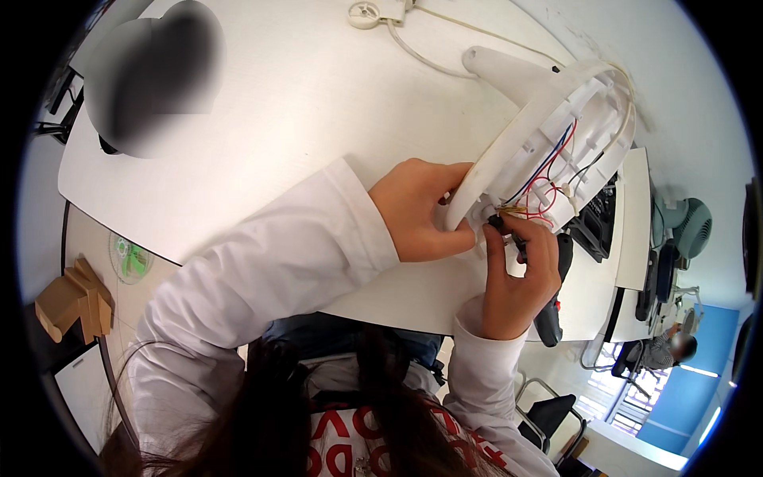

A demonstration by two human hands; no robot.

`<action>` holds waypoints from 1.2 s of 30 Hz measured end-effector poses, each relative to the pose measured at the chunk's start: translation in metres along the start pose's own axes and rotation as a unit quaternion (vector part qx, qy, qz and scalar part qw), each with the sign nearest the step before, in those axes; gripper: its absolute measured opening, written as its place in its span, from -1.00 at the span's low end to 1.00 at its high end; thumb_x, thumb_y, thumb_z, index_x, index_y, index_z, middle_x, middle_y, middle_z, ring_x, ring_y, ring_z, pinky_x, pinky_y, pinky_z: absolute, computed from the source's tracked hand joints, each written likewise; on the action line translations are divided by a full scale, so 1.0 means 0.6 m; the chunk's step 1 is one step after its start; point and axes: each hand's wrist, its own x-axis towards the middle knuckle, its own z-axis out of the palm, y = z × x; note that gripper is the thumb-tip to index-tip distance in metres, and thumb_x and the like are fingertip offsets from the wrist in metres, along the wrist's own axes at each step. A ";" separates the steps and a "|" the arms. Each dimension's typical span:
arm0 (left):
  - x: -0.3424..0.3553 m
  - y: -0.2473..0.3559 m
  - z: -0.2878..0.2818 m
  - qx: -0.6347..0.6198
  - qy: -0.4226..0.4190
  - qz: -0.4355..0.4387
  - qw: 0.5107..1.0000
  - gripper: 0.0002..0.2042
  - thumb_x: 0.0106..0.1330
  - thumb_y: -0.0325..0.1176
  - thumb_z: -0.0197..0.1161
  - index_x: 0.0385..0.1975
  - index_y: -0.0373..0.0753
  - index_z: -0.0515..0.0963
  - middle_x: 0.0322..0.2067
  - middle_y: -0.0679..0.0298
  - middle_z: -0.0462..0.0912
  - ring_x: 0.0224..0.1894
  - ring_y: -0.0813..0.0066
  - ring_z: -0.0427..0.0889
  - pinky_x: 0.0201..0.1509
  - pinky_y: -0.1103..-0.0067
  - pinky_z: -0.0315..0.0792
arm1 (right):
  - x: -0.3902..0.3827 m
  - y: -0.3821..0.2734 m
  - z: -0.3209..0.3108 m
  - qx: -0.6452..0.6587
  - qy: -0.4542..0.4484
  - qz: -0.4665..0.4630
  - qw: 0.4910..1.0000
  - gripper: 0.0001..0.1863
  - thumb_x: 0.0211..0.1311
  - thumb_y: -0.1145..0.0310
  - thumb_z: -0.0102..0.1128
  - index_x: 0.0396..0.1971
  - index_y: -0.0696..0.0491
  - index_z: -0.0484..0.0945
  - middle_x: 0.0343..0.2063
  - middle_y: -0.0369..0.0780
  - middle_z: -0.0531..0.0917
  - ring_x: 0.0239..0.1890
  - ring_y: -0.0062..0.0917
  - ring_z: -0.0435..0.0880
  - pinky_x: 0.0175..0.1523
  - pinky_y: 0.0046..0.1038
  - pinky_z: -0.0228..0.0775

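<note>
Dark hair [270, 397] hangs closest to the lens, above the red-printed shirt. From where I stand, the work is at the right of the white table [334, 111]: an oval white shell [513, 135], tilted, hollow side facing the person's right, wiring exposed.

Handling, my estimate: shell looks like thin moulded plastic, so light and stiff, fairly smooth; the raised rim seems the best hold. The red wire [573, 135] and blue wire [548, 163] look thin and flexible, their joints probably fragile; better not to pull on them. The small black part [496, 222] looks hard and light, best taken by its sides between fingertips, leaving its leads slack.

Position relative to fingers: left hand [425, 211] is at the near end of the shell, fingers against the rim, thumb lower down by the same end, rim gripped between them. Right hand [520, 266] sits just below the hollow; thumb and forefinger are pinched together on the black part, right beside the shell's near end and the yellowish wires [517, 211]. Other right fingers are curled; whether they hold anything, cannot tell. Whether the part is seated in the shell or free of it: hidden by the fingertips.

Nearby: black tool [550, 324] beyond the right hand; white cord [433, 63] past the shell.
</note>
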 end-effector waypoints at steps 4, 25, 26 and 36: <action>0.002 -0.001 -0.003 0.037 -0.019 -0.023 0.999 -0.57 -0.05 -0.35 0.25 -0.12 -0.35 0.46 -0.44 0.01 0.62 -0.42 0.08 0.58 -0.26 0.39 0.46 | 0.004 0.001 -0.002 -0.004 0.007 -0.008 1.000 -0.74 -0.14 0.62 0.37 -0.36 0.12 0.58 -0.43 -0.23 0.62 -0.35 -0.39 0.54 -0.27 -0.47 0.37; 0.079 -0.034 -0.036 -0.172 -0.194 -0.175 0.950 -0.71 0.31 -0.31 0.16 -0.09 -0.37 0.57 -0.31 0.28 0.66 -0.27 0.63 0.55 -0.13 0.66 0.41 | 0.009 0.015 -0.021 0.073 -0.007 0.058 0.996 -0.77 -0.05 0.59 0.32 -0.32 0.09 0.62 -0.42 -0.26 0.64 -0.47 -0.52 0.48 -0.44 -0.56 0.22; 0.092 -0.036 -0.038 -0.172 -0.222 -0.185 0.942 -0.72 0.29 -0.36 0.19 -0.09 -0.37 0.57 -0.30 0.27 0.67 -0.28 0.64 0.56 -0.15 0.67 0.43 | 0.012 0.016 -0.024 0.079 -0.009 0.059 0.995 -0.77 -0.06 0.60 0.32 -0.32 0.09 0.62 -0.43 -0.26 0.64 -0.47 -0.51 0.49 -0.43 -0.56 0.23; 0.134 -0.029 -0.022 -0.112 -0.350 -0.148 0.918 -0.70 0.24 -0.49 0.16 -0.02 -0.36 0.52 -0.24 0.31 0.65 -0.24 0.63 0.56 -0.16 0.65 0.42 | 0.024 0.032 -0.058 0.131 -0.040 0.124 0.983 -0.75 -0.09 0.55 0.39 -0.33 0.08 0.62 -0.43 -0.28 0.66 -0.45 -0.52 0.51 -0.42 -0.57 0.24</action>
